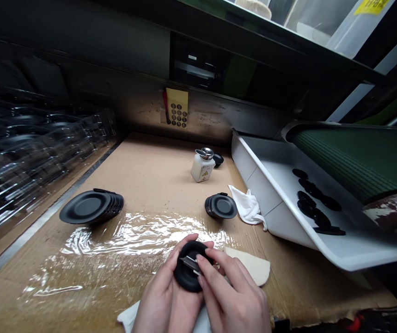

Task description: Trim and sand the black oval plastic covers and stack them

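Note:
In the head view, my left hand [170,293] cradles a round black dished part [186,280] with a thick rim, its fingers curled round the edge. My right hand [235,289] pinches a small flat metal blade [189,264] between thumb and fingers. The blade's tip lies over the inside of the black part; whether it touches the surface I cannot tell. White cloth [129,317] shows beneath my hands. Beside my right hand lies a cream-coloured pad [253,267], partly covered by the fingers.
Stacks of black dished parts stand left [87,206] and right [223,206]. Farther back is a white bottle [201,169] with a metal top. A white cloth [248,206] lies against a white bin [277,199] holding black pieces. Clear plastic trays [45,152] line the left; a green conveyor [344,152] runs right.

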A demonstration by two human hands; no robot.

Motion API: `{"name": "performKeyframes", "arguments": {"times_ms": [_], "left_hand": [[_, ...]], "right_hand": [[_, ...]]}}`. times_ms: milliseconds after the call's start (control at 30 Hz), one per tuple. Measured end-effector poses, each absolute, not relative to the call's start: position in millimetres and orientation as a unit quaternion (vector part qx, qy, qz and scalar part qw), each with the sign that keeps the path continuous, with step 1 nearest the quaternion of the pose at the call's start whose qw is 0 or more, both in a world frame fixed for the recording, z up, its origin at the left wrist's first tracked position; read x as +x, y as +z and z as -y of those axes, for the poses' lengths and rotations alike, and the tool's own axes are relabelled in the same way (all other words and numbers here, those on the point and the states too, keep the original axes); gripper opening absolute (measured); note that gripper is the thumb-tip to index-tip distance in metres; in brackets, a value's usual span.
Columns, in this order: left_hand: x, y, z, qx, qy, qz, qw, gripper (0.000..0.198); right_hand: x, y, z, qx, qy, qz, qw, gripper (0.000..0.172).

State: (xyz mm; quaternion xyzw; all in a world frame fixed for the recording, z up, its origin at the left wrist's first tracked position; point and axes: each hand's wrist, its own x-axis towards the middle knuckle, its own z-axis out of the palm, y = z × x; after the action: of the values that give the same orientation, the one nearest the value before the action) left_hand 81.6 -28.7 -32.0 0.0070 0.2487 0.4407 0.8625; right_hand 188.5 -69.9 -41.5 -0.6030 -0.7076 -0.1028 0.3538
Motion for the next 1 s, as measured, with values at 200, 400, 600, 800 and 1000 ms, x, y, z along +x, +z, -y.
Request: {"name": "performKeyframes", "arguments": {"times_ms": [200,400,600,800,1000], "left_hand": [[83,-30,30,0.020,0.454,-0.260,0.852,0.029],[86,-19,30,0.052,0.468,-0.305,0.828,0.025],[85,-10,32,0.102,0.433,-0.338,0.829,0.025],[89,-8,34,0.136,0.454,-0.362,0.803,0.023],[87,-21,31,0.155,0.463,-0.331,0.807,0.030]], "right_hand": [[189,-42,71,-0.605,-0.091,0.708,0.354,0.027],[228,-34,71,-0.645,-0.117,0.687,0.312,0.025],[280,-40,69,-0.731,-0.105,0.641,0.208,0.023],[277,-15,36,-0.728,-0.093,0.660,0.158,0.023],[277,10,-55,-0.778,-0.083,0.615,0.098,0.016]]}}
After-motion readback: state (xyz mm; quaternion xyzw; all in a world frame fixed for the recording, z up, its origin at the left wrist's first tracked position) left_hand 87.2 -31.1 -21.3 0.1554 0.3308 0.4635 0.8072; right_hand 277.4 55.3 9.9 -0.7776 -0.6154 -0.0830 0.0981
